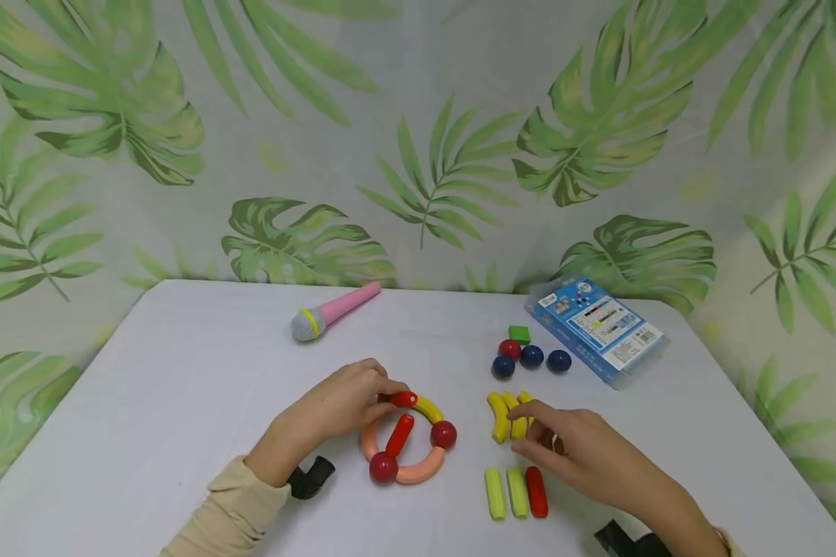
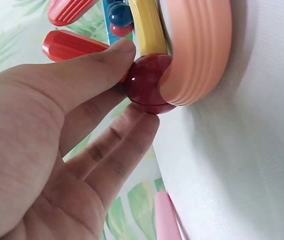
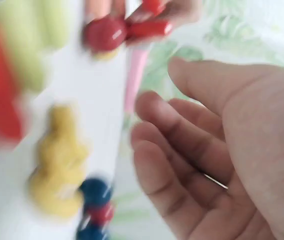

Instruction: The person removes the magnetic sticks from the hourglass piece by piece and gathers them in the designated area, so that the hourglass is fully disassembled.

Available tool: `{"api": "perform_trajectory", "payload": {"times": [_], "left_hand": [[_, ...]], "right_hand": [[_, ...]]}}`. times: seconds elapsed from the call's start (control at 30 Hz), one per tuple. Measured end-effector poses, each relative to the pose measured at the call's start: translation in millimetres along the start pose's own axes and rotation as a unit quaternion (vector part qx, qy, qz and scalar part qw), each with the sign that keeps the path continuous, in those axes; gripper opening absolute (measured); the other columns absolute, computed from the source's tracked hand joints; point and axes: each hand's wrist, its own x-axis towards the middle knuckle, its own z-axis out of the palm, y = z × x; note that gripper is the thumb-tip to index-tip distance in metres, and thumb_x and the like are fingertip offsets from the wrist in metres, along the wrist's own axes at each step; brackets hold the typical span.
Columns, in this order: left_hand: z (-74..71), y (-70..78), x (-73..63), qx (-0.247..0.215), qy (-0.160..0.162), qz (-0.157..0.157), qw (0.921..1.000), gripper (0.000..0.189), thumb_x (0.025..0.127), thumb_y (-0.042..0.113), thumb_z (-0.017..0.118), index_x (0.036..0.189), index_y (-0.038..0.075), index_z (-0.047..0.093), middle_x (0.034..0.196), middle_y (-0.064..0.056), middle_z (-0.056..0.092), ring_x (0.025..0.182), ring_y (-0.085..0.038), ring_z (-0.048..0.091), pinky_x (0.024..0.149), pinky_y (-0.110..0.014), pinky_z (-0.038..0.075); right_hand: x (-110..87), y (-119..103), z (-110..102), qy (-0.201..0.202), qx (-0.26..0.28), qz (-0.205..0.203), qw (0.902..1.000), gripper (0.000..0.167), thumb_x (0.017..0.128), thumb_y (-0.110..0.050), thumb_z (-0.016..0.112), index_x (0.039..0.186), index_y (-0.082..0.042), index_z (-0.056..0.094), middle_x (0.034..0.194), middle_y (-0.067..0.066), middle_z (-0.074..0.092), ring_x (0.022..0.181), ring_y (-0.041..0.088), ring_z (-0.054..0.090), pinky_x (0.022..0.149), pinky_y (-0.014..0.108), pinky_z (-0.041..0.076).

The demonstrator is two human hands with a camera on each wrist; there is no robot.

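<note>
A ring of curved peach pieces (image 1: 421, 468), a curved yellow piece (image 1: 428, 410) and dark red balls (image 1: 443, 435) lies on the table. My left hand (image 1: 348, 398) is at its far side, thumb and fingers pinching a dark red ball (image 2: 147, 80). From this ball sticks a short red rod (image 1: 404, 399). A second red rod (image 1: 400, 435) rises from the near ball (image 1: 384, 468). My right hand (image 1: 574, 445), fingers loosely bent and holding nothing, is over the right edge of several loose curved yellow pieces (image 1: 498, 418).
Two light green sticks (image 1: 495, 493) and a red stick (image 1: 537, 492) lie nearest the right hand's front side. Farther back are dark blue balls (image 1: 559, 360), a red ball (image 1: 510, 350), a green block (image 1: 519, 335), a blue boxed set (image 1: 599, 329) and a pink toy microphone (image 1: 334, 311).
</note>
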Motion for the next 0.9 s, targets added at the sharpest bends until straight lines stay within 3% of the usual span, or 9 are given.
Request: {"api": "perform_trajectory", "payload": {"times": [0.27,0.4,0.63,0.83,0.9], "left_hand": [[2.1,-3.6,-3.0,0.012,0.008,-0.003,0.9999,0.030,0.089,0.010,0.082,0.119,0.011,0.079,0.096,-0.002,0.072,0.092,-0.017,0.060,0.079,-0.026,0.055],[3.1,-1.5,-1.5,0.020,0.015,0.002,0.9997,0.033,0.088,0.011,0.082,0.121,0.011,0.078,0.097,-0.002,0.070,0.093,-0.017,0.062,0.079,-0.026,0.055],[5.5,0.7,1.9,0.018,0.019,0.002,0.9997,0.034,0.088,0.010,0.083,0.121,0.011,0.078,0.098,0.000,0.071,0.093,-0.015,0.063,0.079,-0.025,0.055],[6.6,-0.5,0.6,0.020,0.018,0.002,0.9996,0.031,0.087,0.009,0.084,0.117,0.014,0.079,0.094,0.003,0.070,0.092,-0.013,0.061,0.078,-0.024,0.054],[7.5,0.5,0.6,0.031,0.020,0.012,0.9993,0.028,0.087,0.008,0.083,0.115,0.014,0.080,0.091,0.004,0.069,0.089,-0.013,0.060,0.076,-0.023,0.053]], "right_hand": [[62.4,-42.6,18.6,0.050,-0.035,-0.129,0.9897,0.039,0.097,-0.022,0.075,0.134,-0.024,0.065,0.118,-0.007,0.069,0.099,0.008,0.064,0.081,0.028,0.059],[85.4,-49.3,28.9,0.054,-0.073,-0.177,0.9800,0.038,0.095,-0.017,0.076,0.133,-0.022,0.068,0.123,-0.005,0.069,0.109,0.011,0.066,0.092,0.029,0.058],[99.4,-50.1,34.2,0.051,-0.092,-0.203,0.9734,0.034,0.093,-0.019,0.079,0.127,-0.020,0.073,0.116,-0.007,0.073,0.106,0.011,0.069,0.091,0.025,0.058],[98.2,-50.9,39.4,0.090,-0.096,-0.259,0.9569,0.026,0.091,-0.013,0.080,0.116,-0.012,0.075,0.110,-0.003,0.073,0.100,0.011,0.069,0.088,0.024,0.058],[94.6,-50.2,40.8,0.104,-0.082,-0.263,0.9556,0.025,0.092,-0.013,0.079,0.117,-0.011,0.075,0.109,-0.003,0.073,0.097,0.009,0.068,0.088,0.023,0.058]]}}
